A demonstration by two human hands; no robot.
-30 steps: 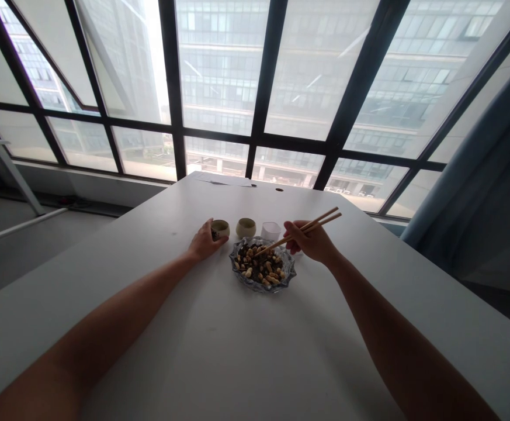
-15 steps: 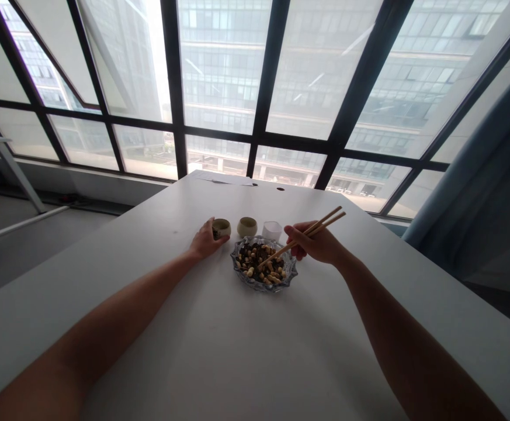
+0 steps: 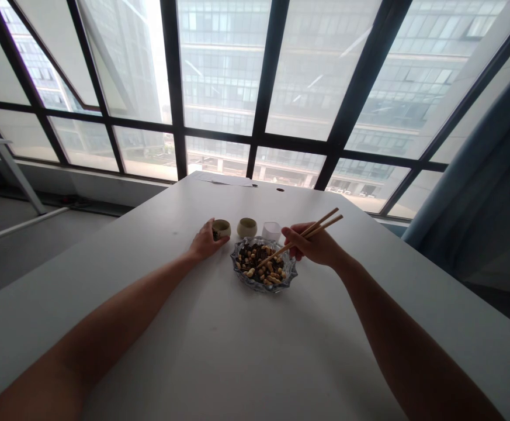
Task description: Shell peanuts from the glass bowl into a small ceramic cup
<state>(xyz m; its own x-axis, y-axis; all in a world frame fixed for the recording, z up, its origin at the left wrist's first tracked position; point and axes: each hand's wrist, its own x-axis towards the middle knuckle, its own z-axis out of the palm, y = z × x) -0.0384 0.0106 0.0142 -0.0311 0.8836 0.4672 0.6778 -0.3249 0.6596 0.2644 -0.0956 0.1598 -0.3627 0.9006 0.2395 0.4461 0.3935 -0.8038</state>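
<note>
My left hand (image 3: 206,240) is wrapped round the side of a small pale-green cup (image 3: 224,230) standing on the table. In my right hand (image 3: 309,242) is a pair of wooden chopsticks (image 3: 287,246), their tips down among peanuts (image 3: 272,277) and dark seeds (image 3: 250,252). These lie in a scalloped glass bowl (image 3: 266,287) between my hands. Whether the tips grip a piece is too small to tell. A second pale-green cup (image 3: 247,229) stands behind the bowl, and to its right is a clear plastic cup (image 3: 271,231), partly hidden by the bowl's rim.
The white table (image 3: 219,351) reaches toward a wall of windows with black frames (image 3: 259,139). Paper sheets (image 3: 226,179) lie at its far edge. A blue-grey curtain (image 3: 482,169) hangs at the right. Another table's leg (image 3: 20,178) stands at the left.
My right hand and the chopsticks have shifted slightly left, the tips still in the bowl. My left hand stays on the cup.
</note>
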